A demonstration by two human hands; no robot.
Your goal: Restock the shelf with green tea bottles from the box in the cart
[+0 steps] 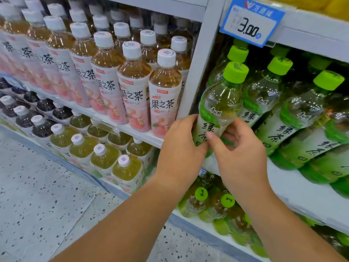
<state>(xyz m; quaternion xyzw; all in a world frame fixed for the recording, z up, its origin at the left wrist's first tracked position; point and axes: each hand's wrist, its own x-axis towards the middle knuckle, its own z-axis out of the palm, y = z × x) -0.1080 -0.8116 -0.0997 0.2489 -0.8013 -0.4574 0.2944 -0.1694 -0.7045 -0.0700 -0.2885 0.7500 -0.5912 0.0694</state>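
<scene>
A green tea bottle (pixel 219 108) with a lime-green cap and green label stands at the front left end of the white shelf (pixel 294 188), right beside the grey upright post (pixel 200 59). My left hand (pixel 179 146) grips its lower body from the left. My right hand (pixel 239 154) pinches the label from the right with thumb and fingers. More green tea bottles (pixel 283 114) fill the same shelf to the right, leaning toward me. The box and cart are out of view.
Peach tea bottles with white caps (pixel 164 91) pack the shelf left of the post. Below sit yellow-green and dark drinks (pixel 102 154). Green-capped bottles (pixel 213 203) fill the shelf under my hands. A blue price tag (pixel 251 21) hangs above. Speckled floor (pixel 47 205) lies lower left.
</scene>
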